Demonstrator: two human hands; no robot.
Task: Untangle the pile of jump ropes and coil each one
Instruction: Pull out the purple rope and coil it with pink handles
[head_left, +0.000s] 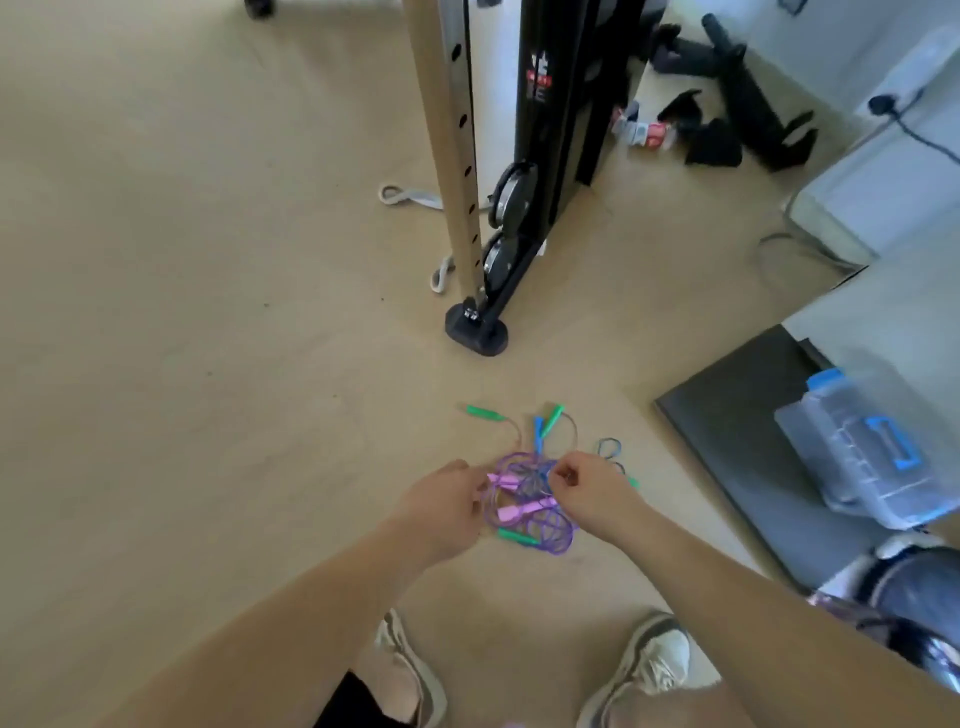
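Observation:
A tangled pile of jump ropes (540, 519) lies on the tan floor in front of my feet. Purple cord with pink handles (524, 508) makes up most of it. Green handles (485, 413) and a blue handle (538, 428) stick out at the far side, and another green handle (517, 536) lies at the near side. A loop of blue cord (609, 448) trails to the right. My left hand (441, 512) pinches the purple cord at the pile's left edge. My right hand (584, 483) pinches cord at the pile's upper right.
An exercise machine (498, 218) with a black foot stands on the floor just beyond the pile. A dark mat (737, 441) lies to the right with a clear plastic bin (862, 457) with blue latches on it. Black gear and cables lie at the back right. My shoes (644, 670) are below.

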